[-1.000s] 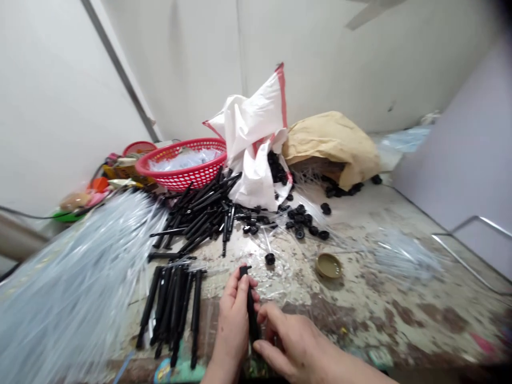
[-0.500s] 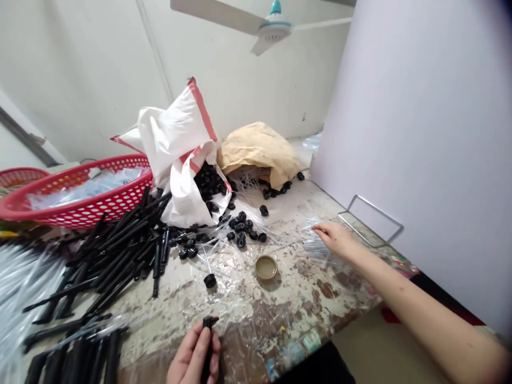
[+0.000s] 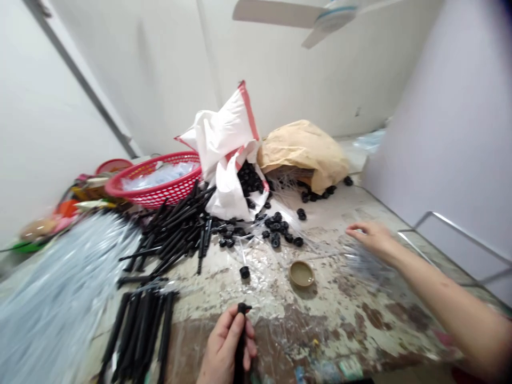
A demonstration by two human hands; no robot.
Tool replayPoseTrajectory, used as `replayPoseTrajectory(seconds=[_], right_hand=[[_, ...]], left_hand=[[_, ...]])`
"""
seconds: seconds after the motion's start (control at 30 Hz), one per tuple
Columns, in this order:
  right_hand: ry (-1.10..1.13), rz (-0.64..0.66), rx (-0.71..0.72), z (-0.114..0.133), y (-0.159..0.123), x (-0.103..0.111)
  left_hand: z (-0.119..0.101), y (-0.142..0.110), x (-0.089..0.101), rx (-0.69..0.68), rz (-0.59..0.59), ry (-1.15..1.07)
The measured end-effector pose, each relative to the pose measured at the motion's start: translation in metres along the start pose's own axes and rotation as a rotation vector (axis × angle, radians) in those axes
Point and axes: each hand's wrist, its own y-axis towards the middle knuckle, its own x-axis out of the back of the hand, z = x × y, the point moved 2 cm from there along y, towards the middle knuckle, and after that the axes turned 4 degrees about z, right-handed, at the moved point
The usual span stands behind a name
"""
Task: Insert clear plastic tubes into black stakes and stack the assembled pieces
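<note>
Near the table's front edge, my left hand [image 3: 227,344] is wrapped round a black plastic tube [image 3: 241,309], held upright with a small spout-like tip at its top. My right hand [image 3: 372,240] is over the right part of the table, thumb and fingertips pinched together. Whatever lies between those fingertips is too small to make out. Just under and beside it is a blurred bundle of thin clear tubes [image 3: 362,261]. A small round dish [image 3: 301,274] of pale liquid stands between the hands. A black cap [image 3: 244,272] with a thin clear tube rising from it sits left of the dish.
Black ribbed caps [image 3: 276,226] lie before a white sack [image 3: 228,133] and a tan bag [image 3: 306,152]. Black tubes [image 3: 140,330] are piled at left, near long clear plastic sleeves [image 3: 60,288] and a red basket [image 3: 160,200]. A metal wire frame [image 3: 452,226] stands at right.
The view has swung left, so the table things appear farther right. My left hand keeps hold of the black tube. My right hand remains by the clear tubes, fingers still pinched.
</note>
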Motion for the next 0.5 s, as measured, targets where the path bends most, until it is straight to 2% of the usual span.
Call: replayPoseTrajectory(seconds=[0.17, 0.27, 0.37, 0.43, 0.5], right_hand=[[0.438, 0.024, -0.184, -0.006, 0.012, 0.014], [0.596, 0.069, -0.174, 0.011, 0.006, 0.027], [0.643, 0.191, -0.088, 0.048, -0.024, 0.032], [0.452, 0.337, 0.042, 0.077, -0.049, 0.024], [0.329, 0.377, 0.235, 0.101, -0.071, 0.011]], left_hand=[[-0.001, -0.002, 0.001, -0.013, 0.035, -0.074], [-0.002, -0.002, 0.001, -0.014, 0.052, -0.070], [-0.003, -0.003, 0.003, -0.014, 0.040, -0.050], [-0.004, -0.003, 0.003, -0.019, 0.033, -0.037], [-0.005, -0.004, 0.003, -0.019, 0.039, -0.030]])
